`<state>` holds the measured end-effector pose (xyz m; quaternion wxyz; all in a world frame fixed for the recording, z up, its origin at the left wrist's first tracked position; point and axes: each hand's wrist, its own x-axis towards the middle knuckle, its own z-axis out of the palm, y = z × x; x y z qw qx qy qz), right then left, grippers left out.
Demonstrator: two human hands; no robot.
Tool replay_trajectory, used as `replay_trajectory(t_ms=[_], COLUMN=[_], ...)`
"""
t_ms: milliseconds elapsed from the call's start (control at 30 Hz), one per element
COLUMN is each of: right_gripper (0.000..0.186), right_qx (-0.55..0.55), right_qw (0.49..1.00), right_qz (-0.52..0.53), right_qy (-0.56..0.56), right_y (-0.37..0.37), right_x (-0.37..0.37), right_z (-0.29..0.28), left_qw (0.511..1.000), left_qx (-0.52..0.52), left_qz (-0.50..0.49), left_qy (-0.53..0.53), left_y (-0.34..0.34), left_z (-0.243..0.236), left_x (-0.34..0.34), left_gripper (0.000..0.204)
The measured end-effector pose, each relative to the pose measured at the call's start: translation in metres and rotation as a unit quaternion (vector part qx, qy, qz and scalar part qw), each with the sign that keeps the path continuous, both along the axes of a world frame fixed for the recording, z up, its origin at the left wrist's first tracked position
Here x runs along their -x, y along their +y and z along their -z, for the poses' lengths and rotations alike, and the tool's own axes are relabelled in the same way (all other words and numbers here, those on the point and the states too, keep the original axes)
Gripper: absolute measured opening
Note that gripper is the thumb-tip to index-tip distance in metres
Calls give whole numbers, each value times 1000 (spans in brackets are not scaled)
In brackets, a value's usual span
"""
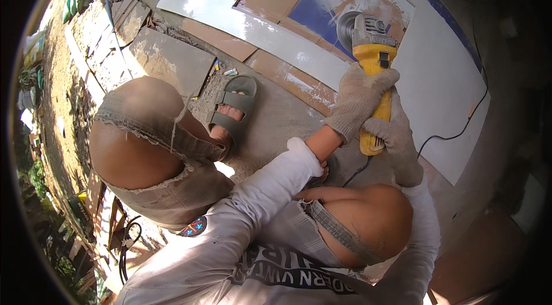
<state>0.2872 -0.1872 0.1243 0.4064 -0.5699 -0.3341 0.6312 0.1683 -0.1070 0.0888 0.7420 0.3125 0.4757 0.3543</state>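
Note:
A yellow angle grinder (374, 55) with a grey metal head is held in both my gloved hands, pointing away from me. Its round disc (347, 30) stands on edge at the left of the head, over a brown and blue panel; whether it touches cannot be told. My left hand (361, 93), in a dusty knit glove, is closed around the front of the yellow body, below the switch. Lower down, my right hand (395, 135) is wrapped around the rear of the body from the right. A dark cord (357, 171) leaves its rear end.
White sheets (440, 98) lie ahead and to the right, around the brown and blue panel (317, 10). A black cable (451, 137) runs across the right sheet. My sandalled foot (234, 106) rests on concrete beside a broken slab (172, 60). Rubble and wood scraps (103, 213) lie at left.

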Motion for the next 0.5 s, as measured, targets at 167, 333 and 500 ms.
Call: replay_trajectory(t_ms=[167, 333, 500], right_gripper=[100, 99, 97], right_qx=[46, 98, 125], right_qw=[993, 977, 978], right_qz=[-63, -78, 3], right_qy=[-89, -172, -169], right_y=[22, 43, 54], right_x=[10, 17, 46], right_z=[-11, -19, -27], left_qw=[999, 994, 966], left_qx=[17, 111, 165], left_qz=[-22, -17, -10], left_qy=[30, -4, -200], left_y=[6, 16, 41], left_z=[6, 7, 23], left_x=[16, 20, 34], left_gripper=[43, 53, 48])
